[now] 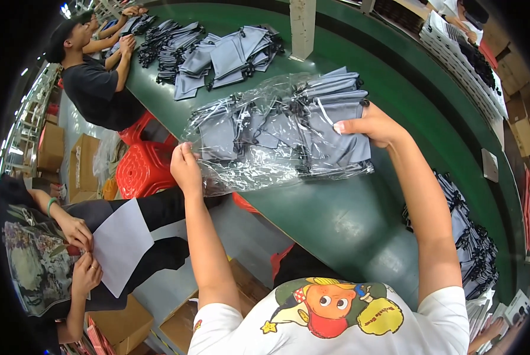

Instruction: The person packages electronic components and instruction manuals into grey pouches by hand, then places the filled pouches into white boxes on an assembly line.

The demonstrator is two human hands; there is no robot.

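Observation:
A clear plastic bag (pixel 259 171) full of grey cloth pouches with black drawstring ends lies between my hands, over the green table. My left hand (pixel 186 170) is closed on the bag's left edge, thumb up. My right hand (pixel 376 125) grips the grey pouches (pixel 336 109) at the right end, thumb on top and fingers hidden beneath. These pouches fan out a little at the far right corner. Whether the film also runs under my right thumb I cannot tell.
Piles of grey pouches (pixel 229 56) lie on the green table (pixel 336 219) at the far left; more pouches (pixel 469 236) lie at the right. A white post (pixel 301 29) rises behind. Red stools (pixel 144 171) stand left. Nearby, a person holds a white sheet (pixel 123 245); others sit further off.

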